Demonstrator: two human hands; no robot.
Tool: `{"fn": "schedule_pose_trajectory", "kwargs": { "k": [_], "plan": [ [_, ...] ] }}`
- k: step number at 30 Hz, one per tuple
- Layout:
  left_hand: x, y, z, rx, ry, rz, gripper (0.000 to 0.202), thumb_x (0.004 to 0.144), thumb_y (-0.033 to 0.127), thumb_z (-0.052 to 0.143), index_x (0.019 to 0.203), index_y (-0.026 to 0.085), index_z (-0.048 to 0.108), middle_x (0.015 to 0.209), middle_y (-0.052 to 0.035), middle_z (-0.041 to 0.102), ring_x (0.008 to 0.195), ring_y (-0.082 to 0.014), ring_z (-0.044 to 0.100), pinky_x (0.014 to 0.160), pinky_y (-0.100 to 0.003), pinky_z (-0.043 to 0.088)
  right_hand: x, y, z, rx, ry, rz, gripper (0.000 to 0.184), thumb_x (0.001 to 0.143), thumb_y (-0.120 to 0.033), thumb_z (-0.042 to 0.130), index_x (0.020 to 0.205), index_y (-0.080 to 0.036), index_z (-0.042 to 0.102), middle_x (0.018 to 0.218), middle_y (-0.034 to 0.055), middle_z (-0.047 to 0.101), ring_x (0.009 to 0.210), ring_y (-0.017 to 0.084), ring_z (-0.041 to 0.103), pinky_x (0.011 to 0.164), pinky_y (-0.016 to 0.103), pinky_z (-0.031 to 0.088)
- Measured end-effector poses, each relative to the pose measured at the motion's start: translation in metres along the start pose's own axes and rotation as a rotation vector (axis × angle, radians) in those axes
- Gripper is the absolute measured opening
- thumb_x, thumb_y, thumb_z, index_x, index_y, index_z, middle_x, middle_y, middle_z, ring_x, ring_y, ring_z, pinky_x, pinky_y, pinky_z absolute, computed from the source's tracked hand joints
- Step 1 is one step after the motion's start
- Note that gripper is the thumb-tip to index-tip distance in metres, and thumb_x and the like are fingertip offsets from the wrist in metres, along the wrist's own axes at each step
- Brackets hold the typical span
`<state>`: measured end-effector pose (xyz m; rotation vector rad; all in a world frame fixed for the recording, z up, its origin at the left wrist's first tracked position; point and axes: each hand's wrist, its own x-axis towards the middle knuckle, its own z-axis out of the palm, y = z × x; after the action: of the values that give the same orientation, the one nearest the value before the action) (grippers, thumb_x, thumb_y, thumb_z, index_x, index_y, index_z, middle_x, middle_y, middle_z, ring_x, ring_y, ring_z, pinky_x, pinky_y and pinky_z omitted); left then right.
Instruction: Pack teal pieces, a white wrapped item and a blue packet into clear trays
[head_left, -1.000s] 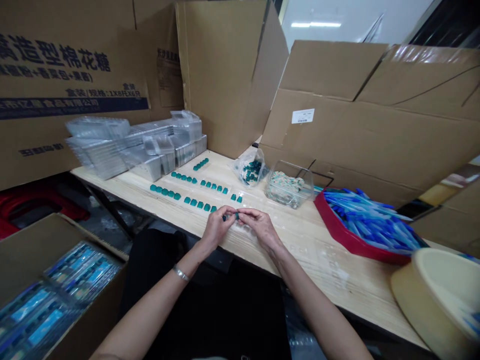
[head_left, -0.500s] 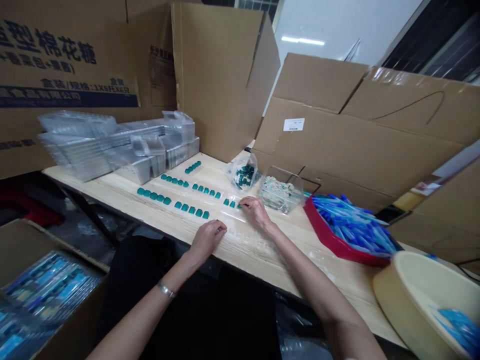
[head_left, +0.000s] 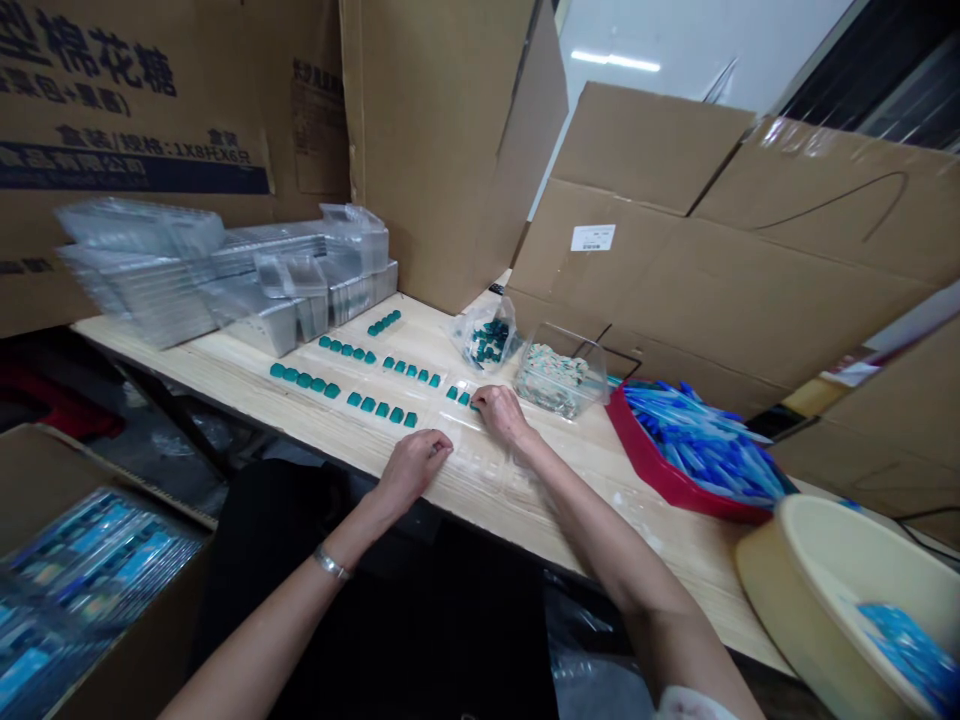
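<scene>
The right hand (head_left: 501,412) pinches a green piece (head_left: 475,402) at the right end of the short row (head_left: 458,396); gentle, level placing should suit. The left hand (head_left: 411,465) curls nearer; its grip I cannot tell.

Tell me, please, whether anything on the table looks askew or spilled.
Only the clear plastic boxes look untidy: one loose box lies askew on the others. The green pieces lie in rows, and I see none spilled.

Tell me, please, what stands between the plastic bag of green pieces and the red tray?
The head view shows a clear plastic box with pale pieces there, between the bag of green pieces and the red tray.
</scene>
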<state>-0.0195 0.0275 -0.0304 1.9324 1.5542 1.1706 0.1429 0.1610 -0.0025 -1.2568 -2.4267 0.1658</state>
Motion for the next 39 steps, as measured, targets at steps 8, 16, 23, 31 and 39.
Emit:
{"fn": "schedule_pose_trajectory", "kwargs": {
  "k": [8, 16, 23, 31, 39],
  "plan": [
    [-0.001, -0.002, -0.001, 0.011, -0.015, -0.028, 0.01, 0.078, 0.021, 0.055, 0.077, 0.02, 0.065, 0.077, -0.0019, 0.068, 0.073, -0.0151, 0.061, 0.068, -0.025, 0.043, 0.002, 0.005, 0.003, 0.066, 0.031, 0.069, 0.01, 0.071, -0.022, 0.066, 0.08, -0.018, 0.067, 0.074, 0.0024, 0.068, 0.071, 0.015, 0.06, 0.066, 0.023, 0.041],
    [0.003, 0.01, -0.004, -0.256, 0.059, -0.135, 0.016, 0.079, 0.032, 0.055, 0.078, 0.019, 0.064, 0.076, -0.0029, 0.066, 0.07, -0.015, 0.058, 0.066, -0.025, 0.044, -0.014, -0.002, -0.02, 0.087, 0.027, 0.007, 0.034, 0.073, -0.021, 0.064, 0.107, -0.015, 0.062, 0.102, 0.0102, 0.065, 0.09, 0.019, 0.059, 0.08, 0.029, 0.043],
    [0.014, 0.03, -0.016, -1.469, 0.13, -0.673, 0.031, 0.085, 0.04, 0.047, 0.085, 0.012, 0.06, 0.074, -0.006, 0.059, 0.057, -0.0103, 0.054, 0.053, -0.023, 0.044, -0.061, -0.073, -0.033, 0.464, 0.037, -0.211, 0.017, 0.08, -0.029, 0.059, 0.093, -0.02, 0.065, 0.083, 0.0037, 0.063, 0.07, 0.014, 0.058, 0.065, 0.025, 0.047],
    [0.016, 0.043, -0.015, -1.687, 0.175, -0.77, 0.026, 0.089, 0.029, 0.041, 0.08, 0.012, 0.058, 0.079, -0.0078, 0.059, 0.069, -0.0123, 0.058, 0.068, -0.025, 0.049, -0.084, -0.092, -0.016, 0.44, 0.191, -0.304, 0.018, 0.084, -0.019, 0.05, 0.097, -0.022, 0.063, 0.093, 0.0075, 0.058, 0.088, 0.018, 0.057, 0.08, 0.032, 0.049],
    [0.014, 0.046, -0.012, -1.698, 0.143, -0.782, 0.011, 0.079, 0.006, 0.049, 0.077, 0.01, 0.059, 0.074, -0.0059, 0.059, 0.067, -0.0104, 0.058, 0.065, -0.024, 0.049, -0.076, -0.066, -0.02, 1.086, 0.165, 0.222, 0.019, 0.074, -0.035, 0.063, 0.08, -0.017, 0.063, 0.068, 0.0018, 0.064, 0.062, 0.014, 0.061, 0.065, 0.029, 0.051]
  ]
}}
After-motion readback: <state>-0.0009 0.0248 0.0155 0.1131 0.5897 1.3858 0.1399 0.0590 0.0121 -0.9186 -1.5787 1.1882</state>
